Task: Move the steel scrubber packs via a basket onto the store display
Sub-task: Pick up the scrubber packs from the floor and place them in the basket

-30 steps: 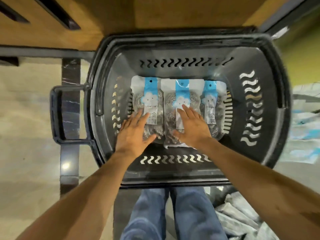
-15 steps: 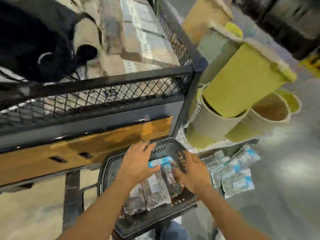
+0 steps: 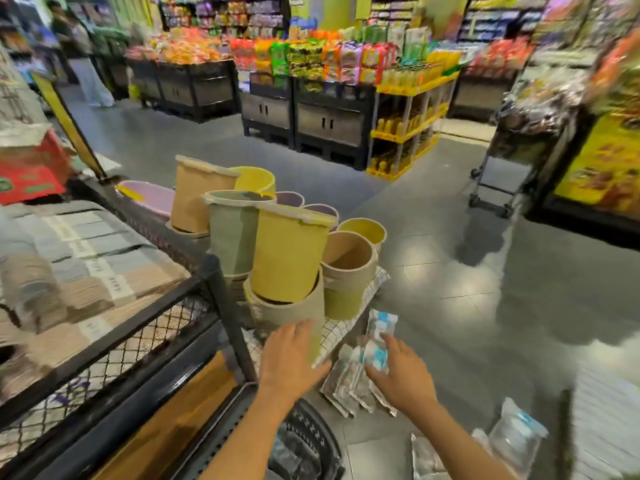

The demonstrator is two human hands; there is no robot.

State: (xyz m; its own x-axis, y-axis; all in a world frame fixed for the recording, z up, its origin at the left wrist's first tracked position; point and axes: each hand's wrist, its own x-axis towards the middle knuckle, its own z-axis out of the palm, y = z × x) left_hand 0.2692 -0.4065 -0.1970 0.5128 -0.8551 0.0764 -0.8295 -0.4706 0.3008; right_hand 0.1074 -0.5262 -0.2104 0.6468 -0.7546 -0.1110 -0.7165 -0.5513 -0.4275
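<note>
the basket (image 3: 311, 429) is cut by the bottom edge, and the scrubber packs (image 3: 348, 379) are blurred.

Yellow, green and tan bins (image 3: 289, 258) stand nested beside a black mesh cage (image 3: 225, 306) holding what look like folded cloths (image 3: 86, 258); snack stands (image 3: 311, 60) line the aisle behind.

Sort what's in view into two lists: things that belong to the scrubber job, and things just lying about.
Job: steel scrubber packs between left hand and right hand; black basket; spare packs on the floor; wire shelf, likely the display.

Lying about: plastic bins; folded cloths; trolley.
</note>
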